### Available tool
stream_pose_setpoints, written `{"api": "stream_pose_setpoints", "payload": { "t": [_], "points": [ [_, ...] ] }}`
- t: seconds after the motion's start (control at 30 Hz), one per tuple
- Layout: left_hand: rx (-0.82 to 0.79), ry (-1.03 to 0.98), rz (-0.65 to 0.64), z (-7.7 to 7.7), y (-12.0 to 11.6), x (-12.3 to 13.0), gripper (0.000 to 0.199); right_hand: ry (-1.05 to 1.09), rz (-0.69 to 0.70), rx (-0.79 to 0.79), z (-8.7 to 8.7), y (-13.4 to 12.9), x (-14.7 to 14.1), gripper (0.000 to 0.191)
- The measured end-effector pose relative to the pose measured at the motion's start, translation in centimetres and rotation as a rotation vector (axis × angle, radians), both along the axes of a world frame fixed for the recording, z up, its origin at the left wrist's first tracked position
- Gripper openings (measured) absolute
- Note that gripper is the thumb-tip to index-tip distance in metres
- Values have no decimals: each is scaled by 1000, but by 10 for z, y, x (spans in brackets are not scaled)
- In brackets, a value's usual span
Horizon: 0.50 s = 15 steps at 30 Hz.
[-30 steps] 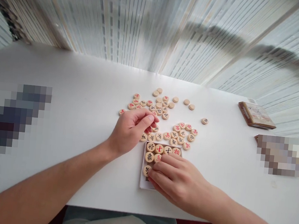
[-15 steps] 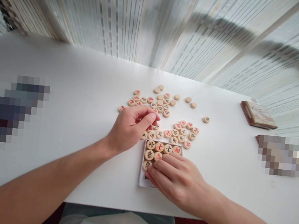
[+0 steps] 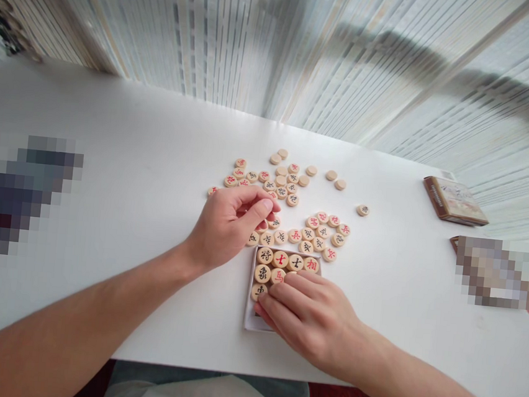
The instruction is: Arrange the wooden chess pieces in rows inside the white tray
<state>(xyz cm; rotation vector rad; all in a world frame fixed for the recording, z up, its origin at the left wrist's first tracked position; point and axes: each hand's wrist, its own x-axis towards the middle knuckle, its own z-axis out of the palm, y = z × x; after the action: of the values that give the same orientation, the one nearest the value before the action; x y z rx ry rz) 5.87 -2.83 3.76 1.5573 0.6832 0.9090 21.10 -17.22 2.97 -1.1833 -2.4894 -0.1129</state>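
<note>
A small white open box (image 3: 249,315) near the table's front edge holds rows of round wooden Chinese chess pieces, among them a red-marked piece (image 3: 280,260). Over the box, my right hand (image 3: 312,312) is closed, its fingers bent down into the third row. Its fingertips touch the right side of a black-marked piece (image 3: 258,292); what lies under the fingers is hidden. Just behind the box's left corner, my left hand (image 3: 229,223) hovers over loose pieces, fingers curled and thumb pressed to the index finger. Anything inside that hand is hidden.
Loose Chinese chess pieces (image 3: 294,236) lie scattered behind the box, some face down, with one piece (image 3: 363,210) off to the right. A flat brown-sided box (image 3: 456,201) lies at the far right. Blurred-out items sit at both sides. A striped curtain (image 3: 242,40) borders the white table's back.
The whole view has shifted slightly, moving things a little to the left. Both hands keep the same pose and place relative to the box and pieces.
</note>
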Motion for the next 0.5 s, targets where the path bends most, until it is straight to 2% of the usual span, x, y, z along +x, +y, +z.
{"api": "stream_pose_setpoints", "payload": {
  "t": [0.2,0.33,0.4,0.5],
  "points": [
    [0,28,17,1,0,-2,23,43,-13,8,4,-1,-1,34],
    [30,63,74,4,4,-7,21,185,-59,81,15,6,13,19],
    [57,79,117,5,10,-9,20,323,-131,154,19,17,32,14],
    [85,101,181,4,21,-14,20,507,-431,284,18,38,72,27]
  ]
}}
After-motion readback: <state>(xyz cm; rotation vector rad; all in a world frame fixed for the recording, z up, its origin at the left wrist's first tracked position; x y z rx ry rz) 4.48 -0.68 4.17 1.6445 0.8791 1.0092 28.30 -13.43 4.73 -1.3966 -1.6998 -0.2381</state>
